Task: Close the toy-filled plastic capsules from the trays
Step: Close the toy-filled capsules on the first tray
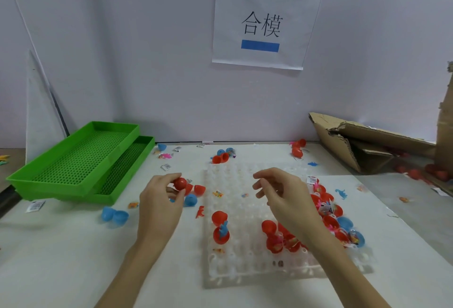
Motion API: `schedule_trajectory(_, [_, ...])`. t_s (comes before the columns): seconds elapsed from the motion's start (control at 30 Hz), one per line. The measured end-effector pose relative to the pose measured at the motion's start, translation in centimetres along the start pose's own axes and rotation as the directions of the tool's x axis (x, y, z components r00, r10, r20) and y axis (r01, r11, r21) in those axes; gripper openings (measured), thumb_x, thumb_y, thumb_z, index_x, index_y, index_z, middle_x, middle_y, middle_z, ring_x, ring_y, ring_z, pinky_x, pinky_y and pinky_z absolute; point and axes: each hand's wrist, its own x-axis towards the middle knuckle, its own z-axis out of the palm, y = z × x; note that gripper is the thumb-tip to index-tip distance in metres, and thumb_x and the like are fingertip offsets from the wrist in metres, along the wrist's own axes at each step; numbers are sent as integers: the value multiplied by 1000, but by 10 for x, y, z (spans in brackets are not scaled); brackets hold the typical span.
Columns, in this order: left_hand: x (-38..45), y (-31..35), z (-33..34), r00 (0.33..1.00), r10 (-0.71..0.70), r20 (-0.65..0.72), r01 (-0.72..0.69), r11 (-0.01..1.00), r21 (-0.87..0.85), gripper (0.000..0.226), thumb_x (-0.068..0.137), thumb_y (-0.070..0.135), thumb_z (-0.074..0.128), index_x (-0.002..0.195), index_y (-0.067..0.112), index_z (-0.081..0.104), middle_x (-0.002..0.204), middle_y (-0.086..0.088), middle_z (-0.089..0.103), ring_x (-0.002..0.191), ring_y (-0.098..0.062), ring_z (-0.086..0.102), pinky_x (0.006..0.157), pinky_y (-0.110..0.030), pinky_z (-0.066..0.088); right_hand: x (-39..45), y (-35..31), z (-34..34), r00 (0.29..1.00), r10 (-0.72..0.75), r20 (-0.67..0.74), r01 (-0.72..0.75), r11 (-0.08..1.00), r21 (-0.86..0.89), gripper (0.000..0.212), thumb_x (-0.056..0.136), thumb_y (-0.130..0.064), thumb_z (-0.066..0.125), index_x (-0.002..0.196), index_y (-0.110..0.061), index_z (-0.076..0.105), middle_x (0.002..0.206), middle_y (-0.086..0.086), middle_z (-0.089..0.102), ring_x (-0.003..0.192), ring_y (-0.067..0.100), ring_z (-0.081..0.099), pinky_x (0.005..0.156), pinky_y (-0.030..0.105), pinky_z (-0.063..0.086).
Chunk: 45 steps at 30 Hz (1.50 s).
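My left hand [160,197] pinches round red plastic capsule [180,183] left of clear dimpled plastic tray [245,273]; my right hand [279,192] empty, fingers loosely curled above tray. Risk: fingertip pinch slips, capsule rolls off across table [73,258].

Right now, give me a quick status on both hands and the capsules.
Left hand pinching closed red capsule. Right hand empty, loosely curled over clear tray. Open red capsule on tray, unclosed. Nothing blocking.

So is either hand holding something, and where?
The left hand pinches a closed red capsule by its sides. The right hand holds nothing.
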Motion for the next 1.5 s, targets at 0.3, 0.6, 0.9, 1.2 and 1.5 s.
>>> schedule_trajectory(0.3, [-1,8,0,994,106,-15,-107,991,-77,37,93,-1,71,129,9,69,123,-7,72,94,-14,73,86,-31,59,11,18,-19,986,-74,150,116,949,-294,22,101,-17,63,105,-32,78,98,-23,71,90,-4,64,77,9,50])
schedule_trajectory(0.6, [-21,40,3,941,328,83,-328,945,-20,15,91,11,77,106,14,77,96,5,69,82,-13,67,72,-8,52,15,27,-51,923,-18,385,157,931,-331,10,92,-36,76,97,-44,80,92,-25,70,91,-5,62,72,10,47])
schedule_trajectory(0.9, [-28,49,4,931,329,155,-334,943,4,9,91,11,76,100,13,76,97,5,69,83,-14,67,69,-4,48,10,28,-44,864,16,504,203,904,-377,9,87,-47,78,96,-47,77,94,-23,68,94,-10,53,72,9,45])
schedule_trajectory(1.2, [-31,54,3,929,342,138,-330,938,-101,8,93,23,70,94,16,75,93,8,68,85,-8,67,76,-8,52,15,33,-43,893,34,448,168,900,-403,10,94,-41,72,86,-47,69,93,-24,65,97,-11,52,70,10,47])
schedule_trajectory(1.5, [-45,68,2,760,412,502,-346,911,-224,49,76,73,74,115,45,68,118,25,62,117,-4,59,96,-15,50,16,25,-40,947,1,322,99,950,-295,16,94,-36,71,80,-44,69,89,-21,69,89,-8,58,67,11,47])
